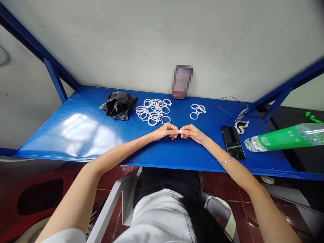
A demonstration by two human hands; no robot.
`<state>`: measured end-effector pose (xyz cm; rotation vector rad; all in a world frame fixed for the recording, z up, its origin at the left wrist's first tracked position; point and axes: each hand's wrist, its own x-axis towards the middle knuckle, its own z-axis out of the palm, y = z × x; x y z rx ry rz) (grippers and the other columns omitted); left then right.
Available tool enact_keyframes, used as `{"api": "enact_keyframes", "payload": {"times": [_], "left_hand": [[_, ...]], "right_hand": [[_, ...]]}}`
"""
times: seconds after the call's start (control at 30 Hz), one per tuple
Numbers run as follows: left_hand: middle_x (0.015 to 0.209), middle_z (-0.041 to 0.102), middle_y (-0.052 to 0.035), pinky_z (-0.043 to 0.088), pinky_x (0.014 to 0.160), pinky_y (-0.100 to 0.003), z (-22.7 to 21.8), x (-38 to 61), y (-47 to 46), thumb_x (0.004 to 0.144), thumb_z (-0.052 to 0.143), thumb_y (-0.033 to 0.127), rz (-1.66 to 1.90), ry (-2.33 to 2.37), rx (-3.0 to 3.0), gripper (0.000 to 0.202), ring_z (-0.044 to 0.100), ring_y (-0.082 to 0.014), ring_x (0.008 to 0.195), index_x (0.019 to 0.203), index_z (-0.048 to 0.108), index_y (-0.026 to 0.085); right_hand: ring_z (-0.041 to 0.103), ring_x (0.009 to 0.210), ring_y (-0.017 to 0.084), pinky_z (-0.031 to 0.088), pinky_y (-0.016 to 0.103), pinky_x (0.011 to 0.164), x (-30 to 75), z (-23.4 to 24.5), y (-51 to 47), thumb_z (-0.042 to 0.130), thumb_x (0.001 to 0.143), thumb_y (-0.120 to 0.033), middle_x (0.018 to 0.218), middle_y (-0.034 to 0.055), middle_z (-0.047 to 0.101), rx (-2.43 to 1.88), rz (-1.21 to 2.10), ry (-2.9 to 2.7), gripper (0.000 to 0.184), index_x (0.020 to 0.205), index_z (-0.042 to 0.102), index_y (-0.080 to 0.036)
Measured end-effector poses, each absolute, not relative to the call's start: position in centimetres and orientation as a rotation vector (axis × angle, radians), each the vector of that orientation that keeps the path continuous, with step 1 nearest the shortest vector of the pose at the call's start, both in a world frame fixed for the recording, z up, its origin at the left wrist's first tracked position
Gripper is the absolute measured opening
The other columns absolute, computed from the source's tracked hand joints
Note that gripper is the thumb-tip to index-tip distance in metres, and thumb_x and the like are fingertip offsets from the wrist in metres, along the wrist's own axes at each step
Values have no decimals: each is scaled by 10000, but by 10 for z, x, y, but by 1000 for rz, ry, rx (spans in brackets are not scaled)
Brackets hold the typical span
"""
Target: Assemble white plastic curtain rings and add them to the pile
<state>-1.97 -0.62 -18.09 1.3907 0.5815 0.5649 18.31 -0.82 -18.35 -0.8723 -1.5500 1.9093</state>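
The blue table (157,152) spreads beneath the left hand (165,131) and right hand (191,132), perhaps giving the forearms something to steady against. The bottle (283,138) is well to the right of the right hand, likely set there to be out of the way; I cannot tell whether it stands or lies. The bag (119,105), its mouth gaping, sits beyond and left of the left hand. Just beyond the left hand is the ring pile (158,109), apparently within easy reach. The phone (234,143) lies right of the right hand, with the glasses (242,114) farther out. A few rings (199,109) lie beyond the right hand, apart from the pile. Between the hands is a small white piece (180,131): thumbs and fingers of both pinch it, their tips nearly meeting, seemingly for fine control.
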Motion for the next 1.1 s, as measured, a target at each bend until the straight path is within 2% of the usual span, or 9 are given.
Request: {"api": "enact_keyframes", "payload": {"times": [0.63, 0.77, 0.97, 1.1], "left_hand": [[552, 572, -17, 286, 495, -212, -183, -20, -6, 775, 649, 538, 576, 587, 1407, 469, 439, -61, 494, 628, 633, 93], [506, 525, 1, 288, 493, -206, -185, -18, -6, 772, 658, 543, 600, 583, 1375, 478, 441, -61, 488, 614, 617, 95], [560, 549, -1, 324, 508, -201, -190, -17, -4, 786, 669, 531, 641, 519, 1311, 460, 483, -62, 513, 660, 623, 91], [585, 547, 10, 376, 536, -204, -194, -16, -2, 783, 683, 520, 686, 501, 1216, 431, 493, -65, 531, 736, 631, 95]], "right_hand": [[354, 500, 71, 272, 244, 500, 183, -182, -8, 736, 738, -454, 510, -29, 493, -902, 1881, -1561, 333, 626, 684, -144], [368, 512, 73, 291, 242, 511, 181, -182, -9, 743, 731, -473, 522, -22, 512, -917, 1870, -1532, 350, 620, 679, -147], [448, 554, 75, 307, 232, 516, 179, -183, -11, 737, 735, -500, 711, 30, 653, -945, 1877, -1458, 354, 717, 688, -150], [425, 535, 72, 290, 235, 497, 180, -183, -9, 724, 737, -517, 723, 24, 649, -968, 1804, -1420, 362, 739, 677, -158]]}}
